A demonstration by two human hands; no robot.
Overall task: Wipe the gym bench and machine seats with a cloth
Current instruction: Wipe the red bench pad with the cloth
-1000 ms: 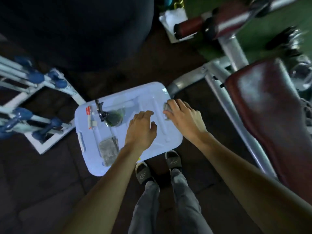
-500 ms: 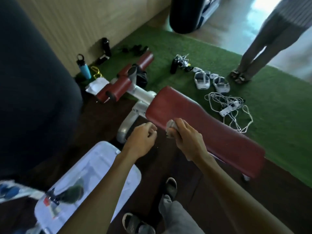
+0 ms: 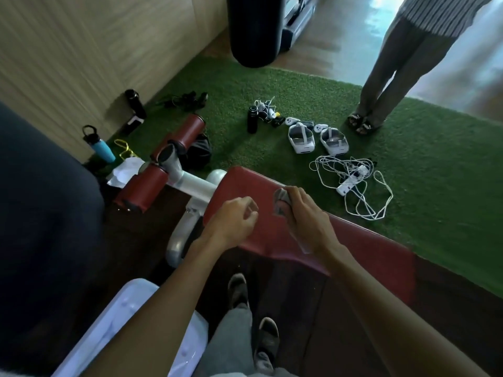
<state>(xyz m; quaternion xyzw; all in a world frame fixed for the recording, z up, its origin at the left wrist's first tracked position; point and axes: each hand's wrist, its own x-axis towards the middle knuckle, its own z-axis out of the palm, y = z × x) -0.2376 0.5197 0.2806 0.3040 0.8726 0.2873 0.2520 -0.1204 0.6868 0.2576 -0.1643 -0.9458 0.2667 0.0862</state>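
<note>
One grey cloth is bunched in the right hand, fingers clamped round it, over the near end of the red padded bench. The left hand, just beside it, is loosely curled and holds nothing. Beyond the hands lie two white headsets, one tangle of white cable and three bottles: one blue, two black. Left of the left hand stand two red roller pads. Green turf spreads past the bench's far edge; dark floor lies open below the wrists. A white lid sits under the left forearm.
</note>
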